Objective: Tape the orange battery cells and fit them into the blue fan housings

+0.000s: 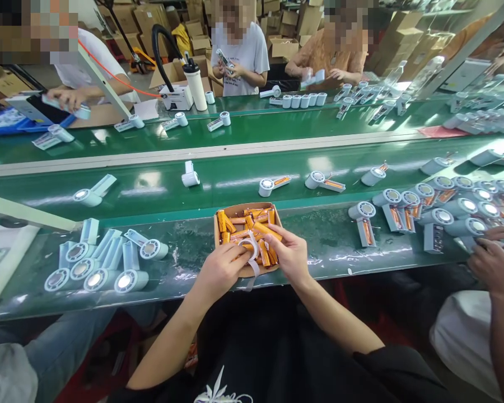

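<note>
A small cardboard box [217, 229] full of orange cylindrical batteries [265, 253] stands before me at the front edge of the green bench. My right hand [293, 254] grips one orange battery [267, 230] between thumb and fingers over the box's right side. Pinched in my left hand [222, 270] is a curled white strip [252, 263], tape-like, whose tail hangs over the box's near rim. The left fingertips are partly hidden, and whether the strip touches the held battery I cannot tell.
Light-blue fan-like housings [96, 268] lie grouped at left; more, with batteries inside [403, 210], crowd the right. Several sit spaced along the green conveyor [231, 190] ahead. A co-worker's hands [493, 254] work at far right. People sit across the line beyond a pale divider rail [193, 154].
</note>
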Motion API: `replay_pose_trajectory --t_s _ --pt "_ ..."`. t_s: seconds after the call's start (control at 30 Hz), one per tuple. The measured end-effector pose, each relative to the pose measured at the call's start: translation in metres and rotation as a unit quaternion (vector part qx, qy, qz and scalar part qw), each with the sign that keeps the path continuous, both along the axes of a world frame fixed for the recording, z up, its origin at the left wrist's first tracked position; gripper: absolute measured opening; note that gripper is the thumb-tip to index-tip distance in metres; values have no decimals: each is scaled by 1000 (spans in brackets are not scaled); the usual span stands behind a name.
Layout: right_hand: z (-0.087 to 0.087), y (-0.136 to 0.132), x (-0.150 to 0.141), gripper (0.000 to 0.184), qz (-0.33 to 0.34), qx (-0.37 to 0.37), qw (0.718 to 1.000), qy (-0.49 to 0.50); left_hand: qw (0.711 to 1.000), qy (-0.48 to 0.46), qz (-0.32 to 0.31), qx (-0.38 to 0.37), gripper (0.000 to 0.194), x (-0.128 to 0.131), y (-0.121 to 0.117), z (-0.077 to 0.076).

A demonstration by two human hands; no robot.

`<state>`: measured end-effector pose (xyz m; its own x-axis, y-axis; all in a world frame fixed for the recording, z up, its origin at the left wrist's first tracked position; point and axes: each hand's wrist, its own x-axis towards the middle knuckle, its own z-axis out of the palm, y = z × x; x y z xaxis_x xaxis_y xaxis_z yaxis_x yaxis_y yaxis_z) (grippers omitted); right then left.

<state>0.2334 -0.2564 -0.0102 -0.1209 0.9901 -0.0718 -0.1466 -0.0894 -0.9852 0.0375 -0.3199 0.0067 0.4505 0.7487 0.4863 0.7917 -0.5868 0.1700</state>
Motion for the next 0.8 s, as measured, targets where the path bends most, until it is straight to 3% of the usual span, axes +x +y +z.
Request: replay_pose_trajectory --t_s 0.17,0.33,0.4,0.5,0.63,0.8 --pt "-5 -7 5 43 98 -13 995 -19 998 60 15 -12 25 -4 1 3" --pt "11 29 27 61 282 -102 954 11 995 87 -19 -33 19 -2 5 14" --pt "14 40 31 63 305 -121 944 23 995 84 -22 -43 19 3 7 13" --pt "10 44 27 61 256 -117 958 52 996 85 5 -40 22 12 7 3" --pt "-2 29 12 65 119 -105 982 100 996 62 59 -3 29 24 3 -10" --pt "-4 1 -7 63 27 -81 980 182 993 13 94 68 30 33 0 -9"
